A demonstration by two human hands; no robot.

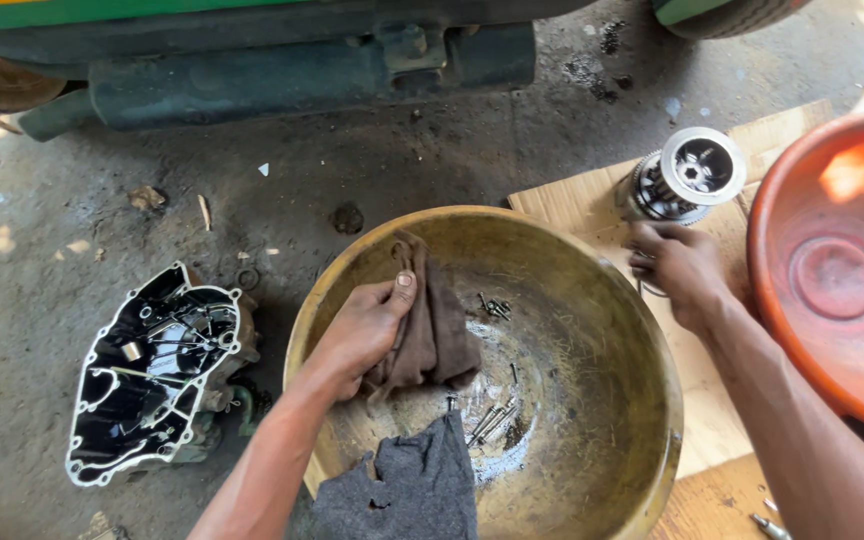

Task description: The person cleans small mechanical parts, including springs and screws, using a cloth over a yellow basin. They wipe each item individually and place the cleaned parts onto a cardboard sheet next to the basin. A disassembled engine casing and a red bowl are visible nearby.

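Brown rag: crumpled, oily, draped down the inner wall of the brass-coloured basin, upper-left part of the bowl, about ten o'clock from the basin's centre. Left hand closed around it, thumb pressed flat on the cloth's upper fold, fingers wrapped under; firm hold.

Basin floor: wet sheen, a cluster of bolts near the centre, a few smaller screws at roughly twelve o'clock from them. Grey cloth hangs over the basin rim at six o'clock, torn in places.

Right hand: outside the basin at two o'clock, resting on a wooden board, fingers curled downward. Fingertips appear to touch something small on the board; cannot tell what, nor whether it is gripped. Just beyond the hand, at twelve o'clock from it, a metal clutch-type gear assembly stands upright on the board, round open top showing.

Orange plastic basin at three o'clock, partly over the board, sunlit. Black engine cover with pale gasket edge lies on the concrete floor at nine o'clock, inner side up, well apart from the brass-coloured basin. Dark exhaust pipe of a vehicle runs across the top, twelve o'clock. A loose bolt on the wood at five o'clock.
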